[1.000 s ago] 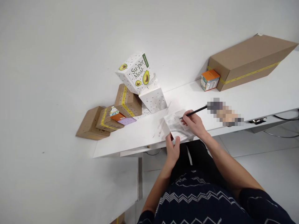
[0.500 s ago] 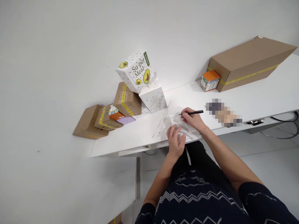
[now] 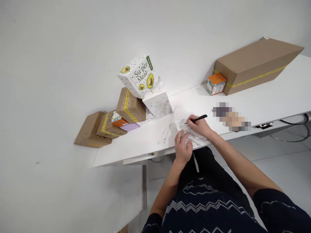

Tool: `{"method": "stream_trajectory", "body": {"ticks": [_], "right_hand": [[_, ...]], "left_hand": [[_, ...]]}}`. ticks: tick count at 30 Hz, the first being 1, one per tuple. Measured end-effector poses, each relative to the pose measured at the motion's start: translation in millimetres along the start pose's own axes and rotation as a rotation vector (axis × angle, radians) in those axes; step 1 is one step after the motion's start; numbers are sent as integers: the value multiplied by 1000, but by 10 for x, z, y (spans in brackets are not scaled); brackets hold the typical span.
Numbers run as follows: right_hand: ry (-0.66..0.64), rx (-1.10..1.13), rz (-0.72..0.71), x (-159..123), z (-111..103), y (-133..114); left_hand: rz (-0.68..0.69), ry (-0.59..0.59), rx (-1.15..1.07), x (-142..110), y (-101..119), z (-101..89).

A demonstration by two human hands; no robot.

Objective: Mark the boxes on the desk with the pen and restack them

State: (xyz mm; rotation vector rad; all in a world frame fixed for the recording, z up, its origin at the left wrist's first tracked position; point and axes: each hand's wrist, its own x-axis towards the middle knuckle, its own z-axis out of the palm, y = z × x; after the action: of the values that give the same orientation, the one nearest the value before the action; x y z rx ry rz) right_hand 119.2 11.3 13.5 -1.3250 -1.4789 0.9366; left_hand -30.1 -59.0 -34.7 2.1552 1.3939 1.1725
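A printed sheet of paper [image 3: 181, 124] lies flat near the front edge of the white table [image 3: 267, 97]. My left hand [image 3: 182, 147] rests on its near edge, fingers spread flat. My right hand [image 3: 198, 126] is closed on a black pen [image 3: 198, 118], whose tip touches the paper. The pen points left and away from me.
White avocado-print boxes [image 3: 137, 75] and taped brown cartons [image 3: 130, 105] are piled at the table's left end. A small orange box [image 3: 215, 83] and a long brown carton [image 3: 255, 63] stand at the back right. A blurred item [image 3: 229, 116] lies right of my hand.
The paper was lifted off the table in my left hand a second ago; it now lies flat under that hand. My right hand has brought the pen tip down onto it.
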Motion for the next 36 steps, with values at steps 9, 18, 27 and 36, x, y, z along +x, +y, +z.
{"method": "stream_trajectory", "body": {"ticks": [9,18,27,36], "right_hand": [[-30,-66,-38,5,12,-10],[-28,-9,-24,3,6,0],[577,32,158,1,-348,132],[-113,-862,626,-75,-469,320]], "left_hand": [[7,11,-9,0,13,-2],[16,8,-7,1,-9,13],[26,11,43,3,-8,2],[38,35,56,10,0,12]]}}
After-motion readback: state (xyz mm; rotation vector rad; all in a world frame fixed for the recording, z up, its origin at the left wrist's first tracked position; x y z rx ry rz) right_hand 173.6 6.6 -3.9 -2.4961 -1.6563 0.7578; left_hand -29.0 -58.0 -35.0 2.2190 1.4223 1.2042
